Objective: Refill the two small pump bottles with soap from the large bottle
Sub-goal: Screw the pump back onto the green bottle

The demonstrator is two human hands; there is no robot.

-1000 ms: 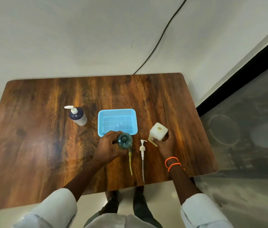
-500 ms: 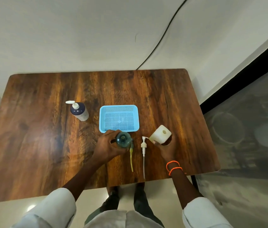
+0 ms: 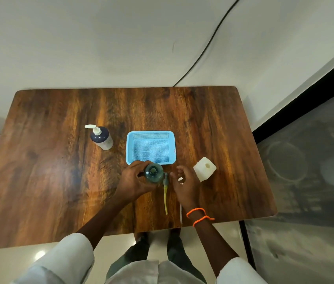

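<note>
My left hand (image 3: 132, 182) grips a small teal bottle (image 3: 153, 173) that stands uncapped just in front of the basket. Its grey pump with a yellow tube (image 3: 165, 191) lies on the table right beside it. My right hand (image 3: 184, 184) curls over the head of a white pump (image 3: 180, 178); the pump's tube (image 3: 180, 214) shows under my wrist. A small white square bottle (image 3: 204, 170), uncapped, stands free to the right of that hand. The large dark bottle (image 3: 101, 138) with a white pump stands at the left, untouched.
A light blue mesh basket (image 3: 150, 134) sits empty in the middle of the wooden table (image 3: 49, 171). A black cable (image 3: 203, 48) runs down the wall behind. The table's near edge is close to my wrists.
My right hand let go of the white square bottle, which now stands upright, and moved left onto the white pump. My left hand stayed on the teal bottle.
</note>
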